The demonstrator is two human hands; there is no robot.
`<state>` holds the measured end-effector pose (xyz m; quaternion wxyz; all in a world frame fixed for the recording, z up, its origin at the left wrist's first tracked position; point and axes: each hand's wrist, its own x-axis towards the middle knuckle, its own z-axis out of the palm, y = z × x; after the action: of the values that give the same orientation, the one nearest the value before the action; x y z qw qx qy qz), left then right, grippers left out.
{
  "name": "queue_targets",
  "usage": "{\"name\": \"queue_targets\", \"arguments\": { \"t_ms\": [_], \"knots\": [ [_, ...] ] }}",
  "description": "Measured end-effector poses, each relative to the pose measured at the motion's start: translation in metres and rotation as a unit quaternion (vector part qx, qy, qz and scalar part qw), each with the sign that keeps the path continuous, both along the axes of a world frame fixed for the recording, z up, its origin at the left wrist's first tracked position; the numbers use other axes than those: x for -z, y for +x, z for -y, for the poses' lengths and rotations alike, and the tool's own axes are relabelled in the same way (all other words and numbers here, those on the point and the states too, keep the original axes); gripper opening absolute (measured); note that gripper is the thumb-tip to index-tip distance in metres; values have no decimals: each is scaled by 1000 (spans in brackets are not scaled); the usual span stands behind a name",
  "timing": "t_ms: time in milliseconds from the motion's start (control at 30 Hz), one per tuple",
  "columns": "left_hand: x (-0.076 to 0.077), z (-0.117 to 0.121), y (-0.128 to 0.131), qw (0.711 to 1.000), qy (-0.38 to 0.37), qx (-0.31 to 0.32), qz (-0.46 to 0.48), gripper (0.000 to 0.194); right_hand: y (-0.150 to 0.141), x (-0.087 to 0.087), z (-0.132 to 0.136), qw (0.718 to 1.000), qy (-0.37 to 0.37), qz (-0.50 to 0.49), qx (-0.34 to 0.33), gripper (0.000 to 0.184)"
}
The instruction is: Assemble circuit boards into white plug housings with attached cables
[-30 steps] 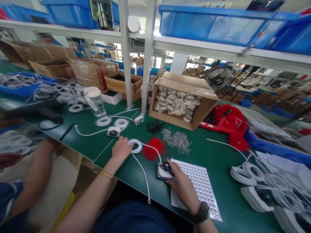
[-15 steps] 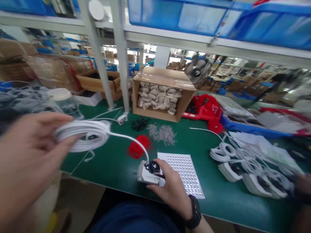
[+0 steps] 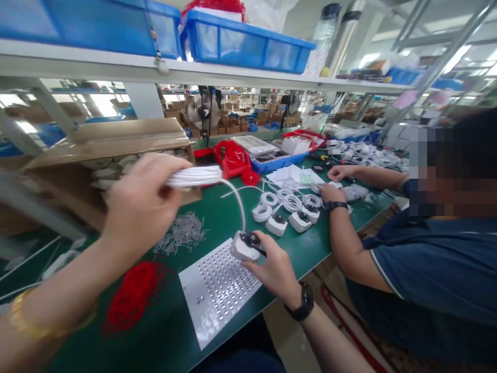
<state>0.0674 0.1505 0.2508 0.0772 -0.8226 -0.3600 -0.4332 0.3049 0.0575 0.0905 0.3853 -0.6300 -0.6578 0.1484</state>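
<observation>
My left hand (image 3: 147,202) is closed on a coiled white cable (image 3: 196,176), held above the green table. From the coil the cable bends down into a small white box-shaped device (image 3: 244,247) with black parts on top. My right hand (image 3: 274,267) grips that device by its right side, fingers closed around it. Beneath it lies a white sheet (image 3: 194,290) with rows of small shiny round pieces. Red loops (image 3: 135,295) in a pile and many thin grey pins (image 3: 180,233) lie on the table to the left.
On the right a co-worker (image 3: 419,280) sits with both hands over the table. Several white devices with coiled cables (image 3: 301,220) lie between us. A cardboard box (image 3: 97,150) of white parts stands at left. Blue bins (image 3: 248,49) rest on the shelf overhead.
The view has turned to the right, bringing the co-worker into sight. Both hands have moved rightward over the table, still holding the coil and the device, toward the finished-looking cabled devices.
</observation>
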Motion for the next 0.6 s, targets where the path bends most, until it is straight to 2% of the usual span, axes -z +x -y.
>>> {"name": "queue_targets", "arguments": {
  "t_ms": [67, 133, 167, 200, 267, 333, 367, 467, 533, 600],
  "knots": [
    [18, -30, 48, 997, -15, 75, -27, 39, 27, 12, -6, 998, -20, 40, 42, 59],
    [51, -50, 86, 987, -82, 128, -42, 69, 45, 25, -10, 992, -49, 79, 83, 59],
    [70, -55, 100, 983, -125, 132, -38, 78, 51, 32, -12, 988, -65, 97, 102, 59],
    [90, -55, 112, 976, -176, 124, -31, 79, 55, 38, -14, 983, -79, 114, 118, 59],
    [128, -45, 127, 954, -284, 95, -19, 60, 57, 49, -17, 974, -102, 142, 142, 59],
    [157, -25, 136, 942, -324, 83, -29, 40, 55, 56, -19, 966, -115, 159, 165, 58],
    [168, -14, 139, 938, -336, 79, -32, 36, 55, 58, -19, 964, -120, 163, 173, 59],
    [188, 14, 146, 927, -366, 82, -30, 40, 61, 62, -14, 972, -113, 135, 154, 62],
    [192, 23, 151, 925, -371, 76, -39, 47, 75, 62, -5, 983, -85, 79, 140, 56],
    [192, 26, 159, 932, -353, 53, -69, 56, 94, 61, 4, 983, -61, 16, 173, 46]
  ]
}}
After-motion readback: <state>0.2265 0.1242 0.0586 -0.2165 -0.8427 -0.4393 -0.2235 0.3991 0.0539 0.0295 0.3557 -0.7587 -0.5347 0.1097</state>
